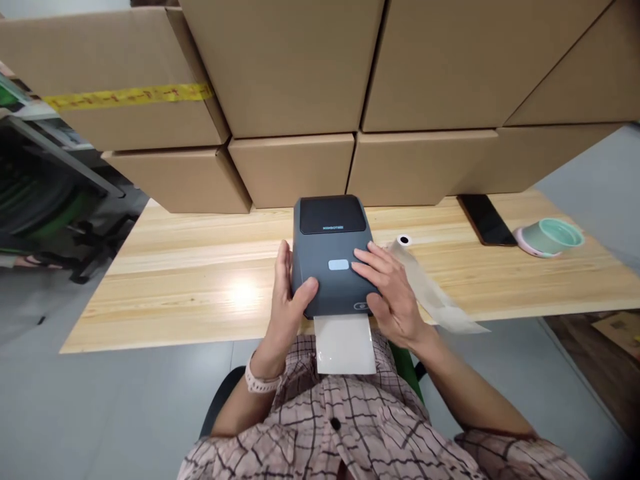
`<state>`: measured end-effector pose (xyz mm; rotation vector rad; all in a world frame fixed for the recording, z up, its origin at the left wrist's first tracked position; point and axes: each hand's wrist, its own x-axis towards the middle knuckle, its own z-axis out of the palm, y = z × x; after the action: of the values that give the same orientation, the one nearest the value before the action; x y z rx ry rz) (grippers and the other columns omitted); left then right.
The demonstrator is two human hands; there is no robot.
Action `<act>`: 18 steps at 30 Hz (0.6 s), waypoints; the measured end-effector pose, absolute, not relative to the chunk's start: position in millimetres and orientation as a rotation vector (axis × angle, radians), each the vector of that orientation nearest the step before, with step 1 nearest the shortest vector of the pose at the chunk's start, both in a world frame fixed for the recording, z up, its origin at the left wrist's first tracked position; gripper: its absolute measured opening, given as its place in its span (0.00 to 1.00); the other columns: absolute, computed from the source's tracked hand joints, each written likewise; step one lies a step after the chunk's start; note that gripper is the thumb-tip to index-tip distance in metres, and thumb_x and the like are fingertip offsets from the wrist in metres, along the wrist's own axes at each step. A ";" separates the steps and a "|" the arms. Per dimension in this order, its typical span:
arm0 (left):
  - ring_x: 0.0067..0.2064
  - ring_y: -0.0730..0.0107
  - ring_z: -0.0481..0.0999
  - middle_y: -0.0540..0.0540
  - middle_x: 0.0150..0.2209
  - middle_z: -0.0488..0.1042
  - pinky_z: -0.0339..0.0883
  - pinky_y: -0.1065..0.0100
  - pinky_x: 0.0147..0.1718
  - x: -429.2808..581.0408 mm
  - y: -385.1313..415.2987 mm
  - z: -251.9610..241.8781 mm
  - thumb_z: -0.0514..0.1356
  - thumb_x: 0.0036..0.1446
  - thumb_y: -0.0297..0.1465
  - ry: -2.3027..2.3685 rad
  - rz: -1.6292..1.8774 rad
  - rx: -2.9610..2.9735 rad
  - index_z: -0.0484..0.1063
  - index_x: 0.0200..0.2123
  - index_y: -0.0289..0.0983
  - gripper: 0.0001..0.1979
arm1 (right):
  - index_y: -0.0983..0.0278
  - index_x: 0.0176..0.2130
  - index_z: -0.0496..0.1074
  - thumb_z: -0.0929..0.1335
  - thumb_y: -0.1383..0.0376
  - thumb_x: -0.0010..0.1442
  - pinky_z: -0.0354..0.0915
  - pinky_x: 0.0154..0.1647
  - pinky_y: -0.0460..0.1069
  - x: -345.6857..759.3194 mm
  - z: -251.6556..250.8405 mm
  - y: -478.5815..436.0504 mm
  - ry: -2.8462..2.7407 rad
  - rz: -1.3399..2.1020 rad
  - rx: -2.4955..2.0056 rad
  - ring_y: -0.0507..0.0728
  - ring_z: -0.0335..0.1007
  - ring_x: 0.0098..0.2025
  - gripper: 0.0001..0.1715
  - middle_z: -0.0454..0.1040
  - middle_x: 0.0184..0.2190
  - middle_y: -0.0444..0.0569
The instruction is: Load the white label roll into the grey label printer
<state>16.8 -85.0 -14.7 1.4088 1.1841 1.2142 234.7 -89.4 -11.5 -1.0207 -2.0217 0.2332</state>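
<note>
A dark grey label printer (332, 250) stands at the front edge of a pale wooden table (200, 267). My left hand (287, 300) grips its left side, thumb on the lid and fingers wrapped round the edge. Resting on the right half of the lid is my right hand (390, 290), fingers spread and flat beside the small light button. A white strip of label paper (345, 343) hangs out of the front slot over my lap.
Large cardboard boxes (290, 100) are stacked along the table's back. A roll core with a trailing strip of backing paper (430, 287) lies right of the printer. A black phone (486, 219) and a mint bowl on a pink base (550, 237) sit far right.
</note>
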 end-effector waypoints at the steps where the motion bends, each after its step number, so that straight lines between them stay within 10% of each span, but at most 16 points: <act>1: 0.78 0.50 0.47 0.48 0.79 0.41 0.55 0.51 0.73 17.2 -85.2 -17.6 0.56 0.69 0.47 1.165 1.193 1.391 0.35 0.76 0.54 0.41 | 0.48 0.69 0.60 0.56 0.58 0.74 0.55 0.73 0.70 232.0 -15.0 -90.3 -1.978 0.240 -1.016 0.65 0.56 0.74 0.28 0.68 0.67 0.47; 11: 0.74 0.48 0.57 0.40 0.75 0.55 0.55 0.49 0.70 20.3 -90.5 -17.8 0.66 0.61 0.44 1.138 1.337 1.214 0.44 0.75 0.49 0.46 | 0.52 0.67 0.65 0.57 0.65 0.73 0.61 0.69 0.67 219.5 -37.2 -88.2 -1.835 0.156 -0.904 0.64 0.59 0.71 0.27 0.70 0.63 0.48; 18: 0.61 0.60 0.71 0.42 0.63 0.69 0.68 0.62 0.57 13.7 -124.7 -34.0 0.70 0.58 0.36 1.345 1.617 1.331 0.65 0.64 0.47 0.32 | 0.52 0.60 0.70 0.59 0.68 0.70 0.63 0.65 0.66 214.7 -31.8 -85.9 -1.794 0.102 -0.944 0.65 0.64 0.67 0.24 0.73 0.59 0.48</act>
<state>13.7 -124.7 -34.0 1.3310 1.3454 1.6167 214.7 -85.9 -31.8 -0.9442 -1.7936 0.1019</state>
